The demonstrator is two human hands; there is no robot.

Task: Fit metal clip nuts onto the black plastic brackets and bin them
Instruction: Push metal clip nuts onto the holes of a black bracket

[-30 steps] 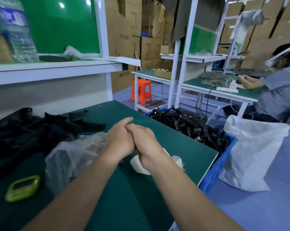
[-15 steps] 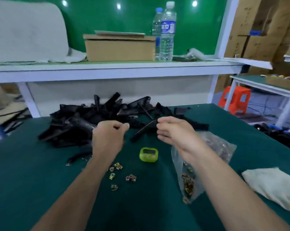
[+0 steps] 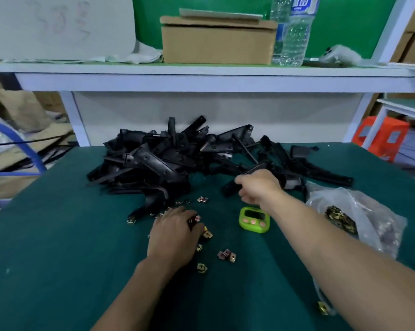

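— While the right hand [image 3: 259,187] gripped one black bracket [image 3: 229,191] at the edge of the heap [image 3: 168,161], where was the left hand [image 3: 175,235]?
— Palm down on the loose nuts [image 3: 226,255]; gripping or not, I couldn't tell. Brassy clips, about ten, and more in one bag [image 3: 369,211].
— And around?
— A green mat [image 3: 58,259], one timer [image 3: 254,219], and a shelf [image 3: 201,78] with one box [image 3: 218,41] and two bottles [image 3: 294,32].

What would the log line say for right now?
left hand: over loose gold metal clip nuts | right hand: grips black plastic bracket at pile
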